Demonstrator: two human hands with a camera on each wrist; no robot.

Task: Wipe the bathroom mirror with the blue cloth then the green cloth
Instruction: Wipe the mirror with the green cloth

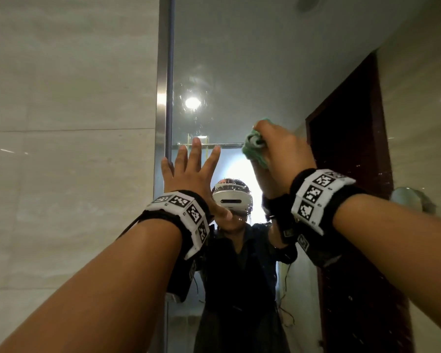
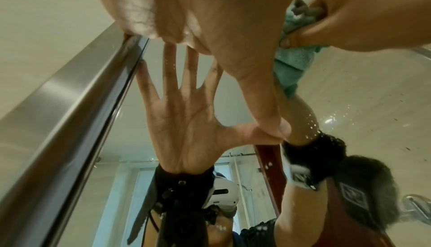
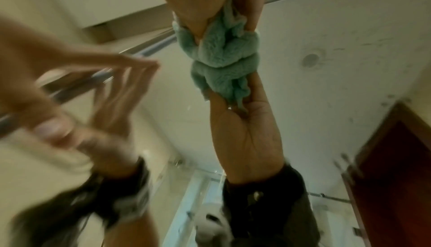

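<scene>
The mirror (image 1: 265, 72) fills the wall ahead, its metal frame (image 1: 163, 85) running down the left edge beside pale wall tiles (image 1: 61, 98). Water spots speckle the glass. The left hand (image 1: 189, 174) lies flat on the mirror near the frame, fingers straight and spread, grasping nothing. The right hand (image 1: 283, 151) grips the bunched green cloth (image 1: 255, 149) and presses it against the glass, just right of the left hand.
</scene>
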